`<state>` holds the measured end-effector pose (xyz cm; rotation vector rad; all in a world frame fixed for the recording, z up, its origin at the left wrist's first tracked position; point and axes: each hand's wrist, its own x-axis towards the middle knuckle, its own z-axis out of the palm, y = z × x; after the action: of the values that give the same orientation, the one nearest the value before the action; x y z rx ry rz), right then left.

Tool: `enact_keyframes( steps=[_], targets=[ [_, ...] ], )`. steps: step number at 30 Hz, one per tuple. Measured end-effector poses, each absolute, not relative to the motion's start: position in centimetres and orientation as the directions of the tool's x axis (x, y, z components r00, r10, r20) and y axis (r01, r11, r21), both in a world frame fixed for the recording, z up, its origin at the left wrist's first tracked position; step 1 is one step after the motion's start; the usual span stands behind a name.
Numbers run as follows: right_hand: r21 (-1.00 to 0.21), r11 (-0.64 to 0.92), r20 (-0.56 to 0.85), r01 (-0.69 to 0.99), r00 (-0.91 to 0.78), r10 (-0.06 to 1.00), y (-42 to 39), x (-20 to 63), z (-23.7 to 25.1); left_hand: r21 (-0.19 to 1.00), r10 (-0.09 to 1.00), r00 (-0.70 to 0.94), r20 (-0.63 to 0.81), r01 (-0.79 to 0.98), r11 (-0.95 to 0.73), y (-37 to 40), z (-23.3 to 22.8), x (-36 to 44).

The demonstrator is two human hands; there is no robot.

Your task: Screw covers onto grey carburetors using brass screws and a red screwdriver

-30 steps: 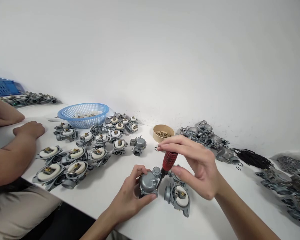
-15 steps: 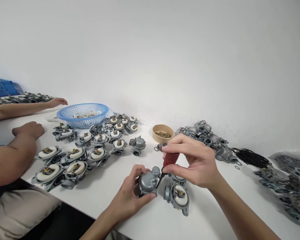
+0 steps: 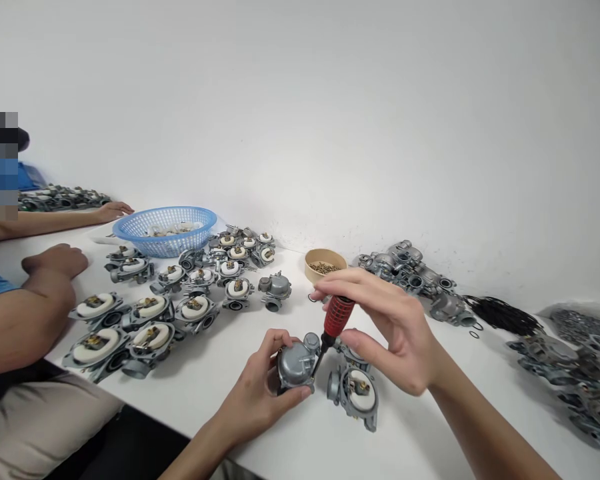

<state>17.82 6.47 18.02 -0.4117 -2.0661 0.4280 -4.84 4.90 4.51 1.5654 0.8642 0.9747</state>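
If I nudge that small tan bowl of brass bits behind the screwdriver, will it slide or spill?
The bowl looks shallow and flat-bottomed, so it would probably slide on the smooth white table rather than tip. Its loose contents may scatter if jolted.

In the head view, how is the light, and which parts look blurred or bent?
Head view: soft, even light with faint shadows under the carburetor in the left hand and the red-handled screwdriver in the right hand; wide-angle bending curves the white table edge; the metal parts at far right look smeared; a pixelated block covers a spot at far left.
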Motion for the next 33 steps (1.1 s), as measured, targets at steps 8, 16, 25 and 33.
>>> enact_keyframes(
  steps=[8, 16, 25, 33],
  targets=[
    [-0.405, 0.905, 0.801, 0.129, -0.428, 0.419, 6.52, 17.52, 17.72, 0.976, 0.897, 0.416, 0.149, 0.084, -0.201, 4.96, 4.51, -4.92],
    [-0.353, 0.928, 0.829, 0.121, -0.418, 0.371, 6.34, 17.28, 17.88, 0.97, 0.893, 0.42, 0.163, 0.099, -0.224, 5.0, 4.69, -5.0],
    [-0.421, 0.901, 0.785, 0.107, -0.454, 0.421, 6.28, 17.54, 17.91, 0.973, 0.901, 0.402, 0.164, 0.087, -0.216, 4.99, 4.56, -4.91],
    [-0.501, 0.863, 0.737, 0.072, -0.487, 0.469, 6.28, 17.36, 17.82, 0.966, 0.892, 0.419, 0.168, 0.112, -0.234, 4.96, 4.49, -5.09]
  ],
)
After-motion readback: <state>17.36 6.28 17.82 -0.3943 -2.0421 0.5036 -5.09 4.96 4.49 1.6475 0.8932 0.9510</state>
